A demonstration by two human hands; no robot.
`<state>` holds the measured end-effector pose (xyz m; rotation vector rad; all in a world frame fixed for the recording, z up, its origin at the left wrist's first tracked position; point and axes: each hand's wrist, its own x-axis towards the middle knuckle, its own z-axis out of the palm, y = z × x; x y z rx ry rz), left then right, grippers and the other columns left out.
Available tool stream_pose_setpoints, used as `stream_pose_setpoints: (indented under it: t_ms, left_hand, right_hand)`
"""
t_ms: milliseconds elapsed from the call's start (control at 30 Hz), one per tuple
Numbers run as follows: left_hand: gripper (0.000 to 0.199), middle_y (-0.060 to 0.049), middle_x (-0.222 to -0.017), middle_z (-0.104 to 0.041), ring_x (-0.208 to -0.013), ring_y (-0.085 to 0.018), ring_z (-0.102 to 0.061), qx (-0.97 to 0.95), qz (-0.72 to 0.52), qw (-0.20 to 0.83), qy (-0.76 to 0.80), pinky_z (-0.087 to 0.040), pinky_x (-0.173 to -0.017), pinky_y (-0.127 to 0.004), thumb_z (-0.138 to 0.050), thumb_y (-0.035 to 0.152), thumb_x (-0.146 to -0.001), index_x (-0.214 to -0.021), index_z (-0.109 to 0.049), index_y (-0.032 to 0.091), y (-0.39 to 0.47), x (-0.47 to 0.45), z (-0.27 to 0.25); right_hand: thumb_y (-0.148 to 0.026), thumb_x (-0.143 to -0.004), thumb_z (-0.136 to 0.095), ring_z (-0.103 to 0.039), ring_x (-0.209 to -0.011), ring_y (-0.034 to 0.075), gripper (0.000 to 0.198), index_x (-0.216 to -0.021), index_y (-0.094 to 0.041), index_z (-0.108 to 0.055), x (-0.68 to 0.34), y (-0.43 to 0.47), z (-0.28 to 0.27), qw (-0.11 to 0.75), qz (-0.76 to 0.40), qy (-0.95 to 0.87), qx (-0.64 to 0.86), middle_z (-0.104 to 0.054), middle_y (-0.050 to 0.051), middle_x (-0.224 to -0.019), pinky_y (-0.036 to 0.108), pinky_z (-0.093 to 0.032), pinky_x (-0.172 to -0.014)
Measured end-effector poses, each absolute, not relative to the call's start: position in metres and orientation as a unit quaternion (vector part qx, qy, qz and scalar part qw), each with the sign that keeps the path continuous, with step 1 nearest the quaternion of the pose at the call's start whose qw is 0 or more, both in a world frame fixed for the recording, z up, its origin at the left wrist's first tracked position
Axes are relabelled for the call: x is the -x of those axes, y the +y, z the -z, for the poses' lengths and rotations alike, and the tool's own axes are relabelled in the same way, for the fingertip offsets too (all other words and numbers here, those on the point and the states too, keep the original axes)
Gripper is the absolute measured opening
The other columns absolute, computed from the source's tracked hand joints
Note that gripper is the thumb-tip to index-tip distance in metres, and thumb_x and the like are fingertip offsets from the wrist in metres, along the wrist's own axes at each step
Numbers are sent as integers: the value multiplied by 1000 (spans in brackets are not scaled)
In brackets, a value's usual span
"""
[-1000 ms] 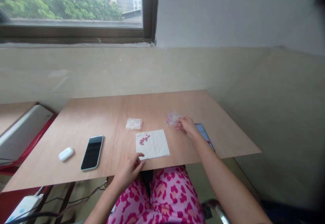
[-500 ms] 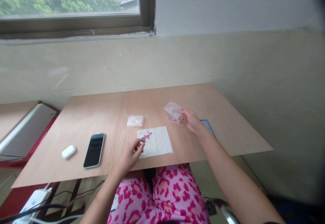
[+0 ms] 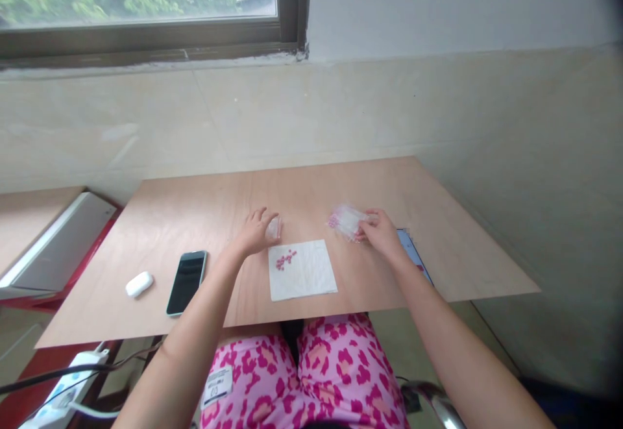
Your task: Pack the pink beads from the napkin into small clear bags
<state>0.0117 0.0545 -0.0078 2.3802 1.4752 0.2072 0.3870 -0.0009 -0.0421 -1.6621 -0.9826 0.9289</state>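
Observation:
My right hand point(image 3: 378, 231) pinches a clear plastic bag point(image 3: 349, 221) with small pink pieces at its far end, low over the table. My left hand point(image 3: 256, 231) reaches over another small clear plastic bag point(image 3: 275, 228), which lies partly hidden beneath it. Its fingers and thumb are apart on either side of that bag; whether they touch it I cannot tell. Between my forearms lies a white paper napkin point(image 3: 309, 276). Several small pink beads point(image 3: 285, 260) are loosely clustered on its upper left part.
A phone point(image 3: 187, 280) and a white earbud case point(image 3: 139, 284) lie on the left of the wooden tabletop point(image 3: 233, 195). A lit screen point(image 3: 411, 250) rests behind my right forearm. Below the left edge hang a power strip point(image 3: 68, 387) and cables.
My left hand has moved forward from the napkin's left edge to the small bag. My right hand has lowered its bag slightly and shifted right in the view. The beads are now uncovered.

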Motion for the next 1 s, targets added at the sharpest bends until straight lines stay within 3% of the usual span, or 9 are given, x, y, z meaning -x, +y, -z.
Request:
stream_pose_setpoints:
  t_ms: [200, 333, 467, 600, 833, 1000]
  left_hand:
    - [65, -18, -154, -45, -143, -40, -42, -845, -86, 159, 503, -35, -115, -56, -80, 38, -77, -136, -58, 23, 64, -7, 22]
    - [60, -19, -149, -49, -139, -36, -48, -839, -165, 194, 481, -38, -113, -53, -79, 37, -79, -132, -57, 20, 62, -5, 18]
    - [55, -13, -142, -56, -134, -30, -53, -814, -255, 236, 466, -41, -112, -46, -76, 41, -85, -132, -53, 22, 46, -3, -6]
    - [52, -11, -132, -62, -125, -28, -59, -775, -308, 244, 494, -46, -106, -44, -74, 44, -87, -130, -54, 21, 6, -2, -33]
    - [49, -8, -118, -64, -110, -25, -62, -778, -317, 277, 466, -49, -97, -40, -74, 39, -89, -131, -53, 25, -88, -11, -33]
    - [46, -7, -116, -62, -108, -25, -62, -756, -324, 311, 476, -49, -95, -40, -73, 38, -89, -127, -52, 24, -128, -9, -3]
  right_hand:
    - [-34, -78, -72, -71, -72, 20, 50, -123, -20, -54, -404, -22, 32, 474, -269, -461, 700, -71, 11, -105, 26, -57, -50]
    - [-43, -81, -72, -70, -71, 19, 49, -120, -19, -55, -401, -34, 11, 530, -313, -423, 665, -70, 10, -100, 23, -54, -48]
    - [-49, -81, -74, -69, -72, 18, 45, -111, -19, -59, -379, -41, -9, 549, -336, -433, 631, -69, 9, -97, 23, -54, -49]
    - [-47, -85, -70, -68, -71, 17, 34, -102, -19, -63, -336, -52, -18, 504, -405, -495, 581, -70, 7, -95, 23, -54, -53]
    - [-38, -92, -64, -68, -76, 16, 27, -108, -18, -73, -245, -92, -39, 374, -500, -640, 446, -73, 8, -100, 23, -55, -58]
    - [-41, -92, -64, -64, -57, 15, 31, -109, -18, -76, -215, -114, -41, 298, -585, -606, 449, -68, 2, -67, 21, -48, -46]
